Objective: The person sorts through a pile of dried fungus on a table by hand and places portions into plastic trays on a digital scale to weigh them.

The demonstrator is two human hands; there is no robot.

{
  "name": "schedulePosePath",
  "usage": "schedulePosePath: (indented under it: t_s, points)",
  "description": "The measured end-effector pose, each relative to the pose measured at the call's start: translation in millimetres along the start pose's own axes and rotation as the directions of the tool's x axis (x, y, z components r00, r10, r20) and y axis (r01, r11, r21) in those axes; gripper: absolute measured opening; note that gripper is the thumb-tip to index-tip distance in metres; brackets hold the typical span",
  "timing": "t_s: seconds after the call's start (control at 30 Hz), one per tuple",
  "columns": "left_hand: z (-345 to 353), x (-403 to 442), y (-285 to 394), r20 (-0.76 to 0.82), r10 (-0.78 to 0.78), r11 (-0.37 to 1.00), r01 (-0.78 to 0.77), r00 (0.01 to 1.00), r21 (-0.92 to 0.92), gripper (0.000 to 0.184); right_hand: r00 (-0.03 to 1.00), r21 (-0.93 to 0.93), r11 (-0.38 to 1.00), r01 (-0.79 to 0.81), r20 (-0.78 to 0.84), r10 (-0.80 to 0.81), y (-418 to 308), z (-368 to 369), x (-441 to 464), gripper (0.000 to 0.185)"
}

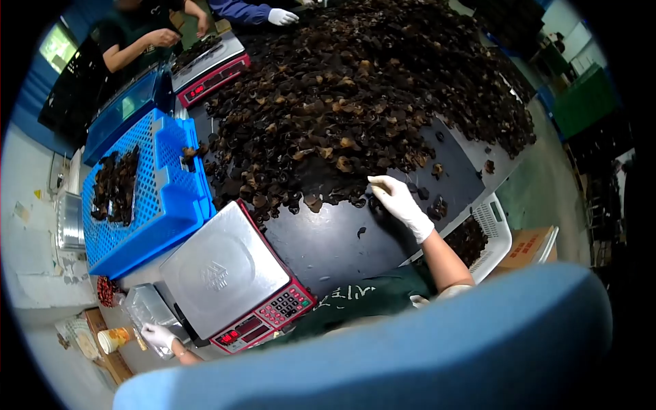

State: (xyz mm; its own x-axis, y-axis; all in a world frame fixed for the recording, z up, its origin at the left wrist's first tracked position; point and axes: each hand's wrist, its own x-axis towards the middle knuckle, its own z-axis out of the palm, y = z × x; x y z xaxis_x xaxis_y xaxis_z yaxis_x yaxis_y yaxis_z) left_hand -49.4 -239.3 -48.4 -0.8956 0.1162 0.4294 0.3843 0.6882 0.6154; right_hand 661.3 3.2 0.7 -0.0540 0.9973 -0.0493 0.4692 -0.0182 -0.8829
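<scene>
My right hand (400,203), in a white glove, hovers at the near edge of a large heap of dark wood ear mushrooms (328,130). Its fingers reach out to the left with the thumb a little apart, and I make out nothing held in them. Far to the left, my left hand (158,337), also gloved, has its fingers closed at the edge of clear plastic trays (149,307). Between the two hands stands a digital scale (225,270) with a bare metal plate and a lit red display.
A blue crate (181,174) supports a tray of mushrooms (116,184). A second scale (212,68) stands beyond it, near two co-workers. A white basket (502,236) and a cardboard box (526,249) are at right. A paper cup (115,339) sits lower left.
</scene>
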Motion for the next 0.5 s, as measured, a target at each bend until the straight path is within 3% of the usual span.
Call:
schedulePosePath:
  t_s: [0.03, 0.1, 0.17, 0.2, 0.27, 0.43, 0.5]
  points:
    - [-19, -20, 33, 0.004, 0.01, 1.0, -0.01, 1.0, -0.005, 0.024, 0.997, -0.054, 0.996, 0.074, 0.002, -0.074, 9, 5, 7, 0.031]
    - [-41, -49, 69, -0.039, 0.402, 0.911, -0.404, 0.915, -0.085, 0.017, 0.936, -0.295, 0.905, 0.306, -0.083, -0.343, 12, 10, 19, 0.028]
    - [-61, -89, 102, 0.079, 0.587, 0.795, -0.555, 0.806, -0.246, 0.01, 0.862, -0.444, 0.811, 0.38, -0.149, -0.485, 9, 12, 30, 0.023]
    - [-69, -107, 111, 0.158, 0.651, 0.738, -0.57, 0.742, -0.361, 0.007, 0.862, -0.442, 0.812, 0.381, -0.147, -0.485, 5, 13, 31, 0.023]
    - [-92, -136, 139, 0.296, 0.792, 0.609, -0.657, 0.534, -0.445, 0.006, 0.969, -0.363, 0.904, 0.225, -0.018, -0.248, -2, 16, 32, 0.018]
    - [-108, -171, 144, 0.458, 0.75, 0.649, -0.665, 0.477, -0.369, 0.035, 0.843, -0.562, 0.661, 0.497, 0.133, -0.521, 0, 62, 39, 0.011]
    - [-105, -182, 152, 0.383, 0.786, 0.617, -0.646, 0.485, -0.449, 0.037, 0.855, -0.646, 0.595, 0.478, 0.19, -0.482, 6, 71, 46, 0.01]
